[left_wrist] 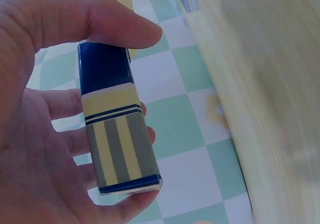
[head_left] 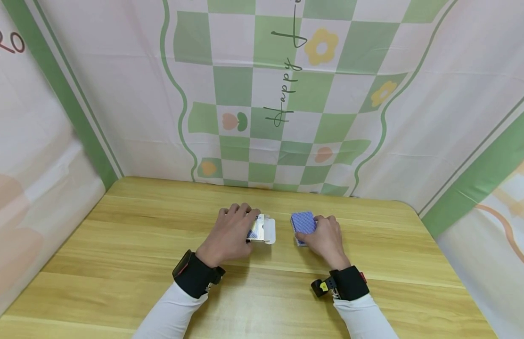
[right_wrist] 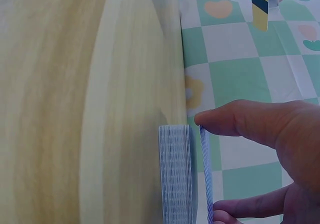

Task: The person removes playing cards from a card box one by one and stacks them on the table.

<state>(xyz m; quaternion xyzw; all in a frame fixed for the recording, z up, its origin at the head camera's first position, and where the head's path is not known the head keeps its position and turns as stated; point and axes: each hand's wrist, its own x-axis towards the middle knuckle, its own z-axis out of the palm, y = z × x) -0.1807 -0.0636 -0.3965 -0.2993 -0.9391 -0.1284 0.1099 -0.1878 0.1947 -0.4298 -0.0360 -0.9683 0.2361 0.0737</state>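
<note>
My left hand (head_left: 231,233) grips a small card box (head_left: 257,230) between thumb and fingers, with its white flap (head_left: 269,230) standing open toward the right. The left wrist view shows the box's narrow side (left_wrist: 120,139), dark blue, cream and grey striped. To the right, my right hand (head_left: 327,238) pinches a thin packet of blue-backed playing cards (right_wrist: 206,169) by its edges. Just beneath that packet, with a narrow gap, the thicker deck of cards (right_wrist: 175,176) lies on the table. Whether the box holds anything inside is hidden.
Both hands work over a wood-grain table (head_left: 118,263), near its far edge. A hanging cloth (head_left: 272,89) with green and white checks rises behind that edge, and more cloth hangs at both sides. Each wrist wears a black band (head_left: 193,274) with a small camera.
</note>
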